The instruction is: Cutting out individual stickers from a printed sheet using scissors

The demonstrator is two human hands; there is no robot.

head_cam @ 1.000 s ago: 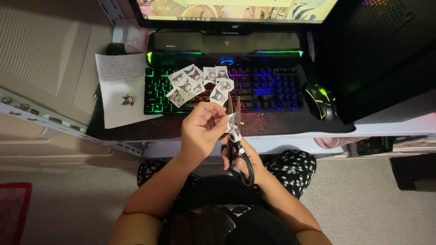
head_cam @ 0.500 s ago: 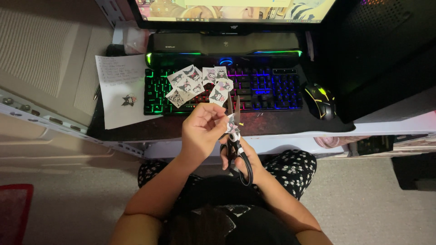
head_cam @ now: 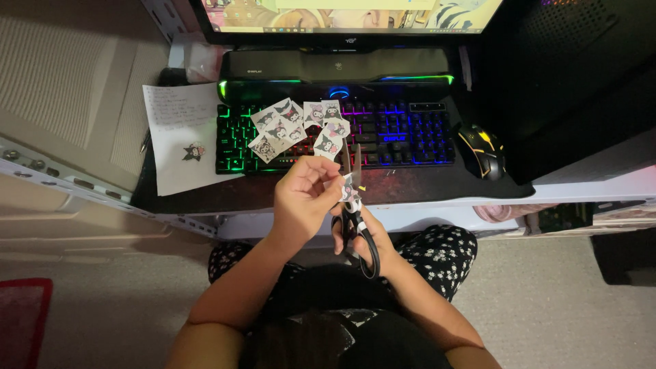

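White sticker cutout (head_cam: pixel 350 193) pinched, black scissors (head_cam: pixel 358 225), hands (head_cam: pixel 305 198).

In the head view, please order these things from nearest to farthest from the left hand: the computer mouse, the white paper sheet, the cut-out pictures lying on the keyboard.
From the left hand:
1. The cut-out pictures, just above the hand, on the lit keyboard.
2. The white paper sheet, to the left, beside the keyboard.
3. The computer mouse, far right, past the keyboard's end.
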